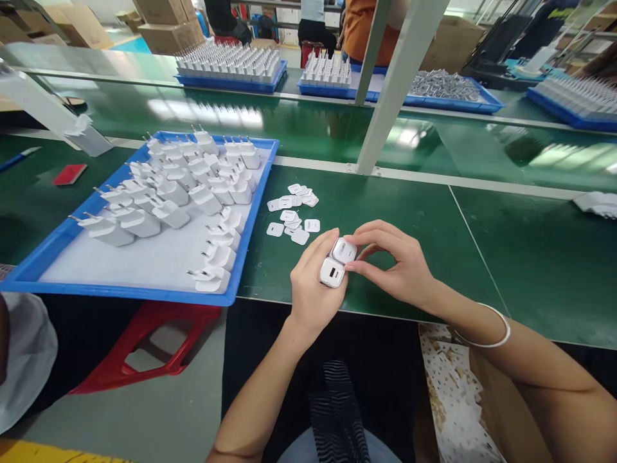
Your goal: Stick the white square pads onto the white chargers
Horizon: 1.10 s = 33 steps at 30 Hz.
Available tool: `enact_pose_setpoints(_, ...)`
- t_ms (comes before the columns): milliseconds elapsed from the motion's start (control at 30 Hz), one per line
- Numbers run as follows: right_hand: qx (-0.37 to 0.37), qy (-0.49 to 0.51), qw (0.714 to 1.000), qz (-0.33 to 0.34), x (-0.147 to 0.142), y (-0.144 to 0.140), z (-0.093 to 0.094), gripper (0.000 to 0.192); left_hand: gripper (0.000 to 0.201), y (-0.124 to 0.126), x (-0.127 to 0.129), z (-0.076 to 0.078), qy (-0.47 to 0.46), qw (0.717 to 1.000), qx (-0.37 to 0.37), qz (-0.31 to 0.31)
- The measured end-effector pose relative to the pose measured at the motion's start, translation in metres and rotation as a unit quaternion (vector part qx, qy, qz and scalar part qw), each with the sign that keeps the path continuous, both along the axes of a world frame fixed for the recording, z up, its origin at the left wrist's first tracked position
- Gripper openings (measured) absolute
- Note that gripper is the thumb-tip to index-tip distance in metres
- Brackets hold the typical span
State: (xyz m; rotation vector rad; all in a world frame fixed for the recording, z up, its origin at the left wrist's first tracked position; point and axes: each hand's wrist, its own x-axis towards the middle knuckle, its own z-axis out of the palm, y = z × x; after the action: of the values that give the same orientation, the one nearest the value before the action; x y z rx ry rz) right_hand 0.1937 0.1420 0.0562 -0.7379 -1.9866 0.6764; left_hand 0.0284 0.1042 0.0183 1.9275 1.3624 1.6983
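Note:
My left hand [315,283] is wrapped round two white plug chargers side by side, their end faces turned up. The nearer charger [332,273] shows a dark USB port and a smaller slot. On the farther one lies a white cover plate [344,251] with small grey print. The thumb and forefinger of my right hand [398,260] are closed at this plate's right edge; whether it is seated or loose I cannot tell. Just beyond my left hand, several loose white cover plates [299,236] are scattered on the green table [434,244].
To the left, a blue tray [236,283] holds many white plug chargers [171,214] with metal pins. A red object [70,174] lies beyond it. A white post [385,109] rises from the table. Farther trays [231,67] and people are behind. An open carton [501,399] stands below right.

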Motion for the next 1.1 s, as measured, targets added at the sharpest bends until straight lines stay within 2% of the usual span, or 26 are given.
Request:
enact_pose_setpoints(167,-0.062,0.012,0.998,0.007,0.001,0.001,0.003,0.027,0.041,0.000,0.001,0.000,-0.011,1.000,-0.009,-0.005)
enact_pose_setpoints(267,-0.143,0.038,0.989,0.028,0.002,0.003,0.007,0.033,0.040,0.000,0.001,0.003,-0.032,0.999,-0.030,-0.029)
enact_pose_setpoints(400,-0.302,0.123,0.943,0.069,0.001,0.005,0.010,0.026,0.038,0.001,-0.001,0.010,-0.061,0.995,-0.046,-0.061)
enact_pose_setpoints(533,-0.371,0.178,0.907,0.093,0.000,0.005,0.009,0.021,0.043,-0.001,-0.001,0.012,-0.057,0.993,-0.019,-0.101)
enact_pose_setpoints(767,-0.398,0.176,0.896,0.086,-0.002,0.006,0.000,0.024,0.048,-0.002,0.000,0.004,-0.046,0.991,-0.024,-0.126)
enact_pose_setpoints(900,-0.431,0.154,0.880,0.123,-0.001,0.013,-0.001,0.022,0.045,-0.007,-0.014,0.002,-0.111,0.978,-0.103,-0.140)
enact_pose_setpoints(933,-0.421,0.142,0.888,0.116,-0.001,0.017,-0.002,0.022,0.045,-0.010,-0.020,0.002,-0.140,0.969,-0.139,-0.146)
enact_pose_setpoints(1000,-0.367,0.100,0.922,0.071,-0.004,0.028,-0.005,0.024,0.046,-0.016,-0.033,0.002,-0.214,0.940,-0.208,-0.168)
enact_pose_setpoints(1067,-0.289,0.000,0.957,0.015,-0.010,0.044,-0.010,0.027,0.047,-0.023,-0.044,0.001,-0.287,0.905,-0.249,-0.190)
enact_pose_setpoints(1100,-0.253,-0.058,0.966,-0.005,-0.015,0.054,-0.012,0.031,0.048,-0.026,-0.049,0.001,-0.314,0.893,-0.257,-0.197)
